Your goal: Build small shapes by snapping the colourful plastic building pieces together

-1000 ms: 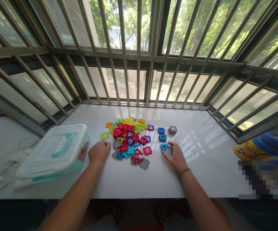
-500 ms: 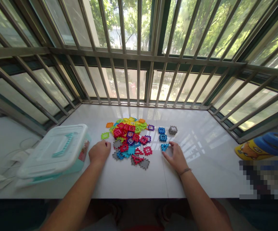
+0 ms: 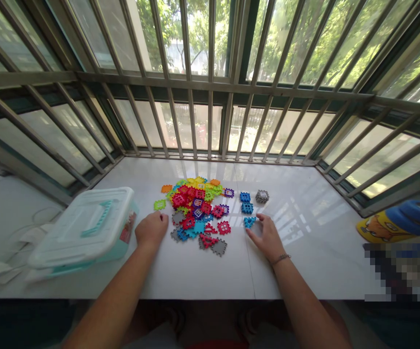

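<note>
Right hand (image 3: 268, 237) on blue plastic tile (image 3: 249, 222)

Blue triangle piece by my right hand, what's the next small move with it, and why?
Probably slide the blue triangle piece up against the two blue square pieces. Your right hand is already touching it, it lies just below those squares, and it sits apart from the colourful pile, so its colour suggests it belongs with them.

Two hands (image 3: 152, 230) and one lidded plastic storage box (image 3: 86, 228) show. Three blue plastic tiles (image 3: 247, 208), one gray tile (image 3: 262, 196) and one uncountable heap of tiles (image 3: 191, 208) lie there.
</note>
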